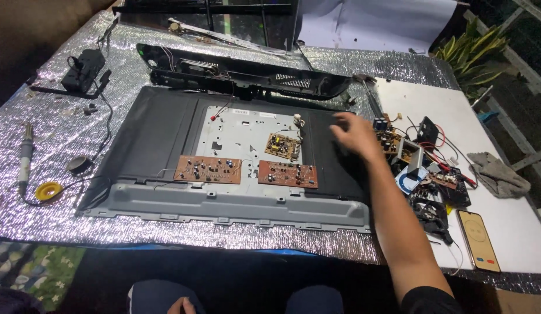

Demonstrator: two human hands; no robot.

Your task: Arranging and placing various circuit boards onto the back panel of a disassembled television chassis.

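1. At six o'clock, the left hand (pixel 181 305) rests low by the dark-clad knees; only its knuckles show, so I cannot tell how far it is open or whether it holds anything.
2. Just beyond, the flat grey-and-black opened back of a large screen panel (pixel 166 131) lies face down on the crinkled silver foil sheet (pixel 61 134), likely so its inner metal plate faces up for access.
3. On that plate lie two brown rectangular circuit boards (pixel 208 169) side by side, with a smaller yellowish circuit board (pixel 282 145) above them at one o'clock; they look loosely laid, though I cannot tell if they are fastened.
4. The right hand (pixel 355 132) reaches out at two o'clock, fingers spread and palm down, gripping nothing, resting on or just over the panel's dark right edge.
5. At three o'clock, a heap of small boards and wires (pixel 421 168) sits on the white tabletop (pixel 514 232), with a phone (pixel 478 239) and a grey rag (pixel 502 174) close by.
6. At nine o'clock lies a soldering iron (pixel 25 154), kept well apart.
7. At twelve o'clock, the long black plastic rear cover (pixel 247 72) lies set aside.
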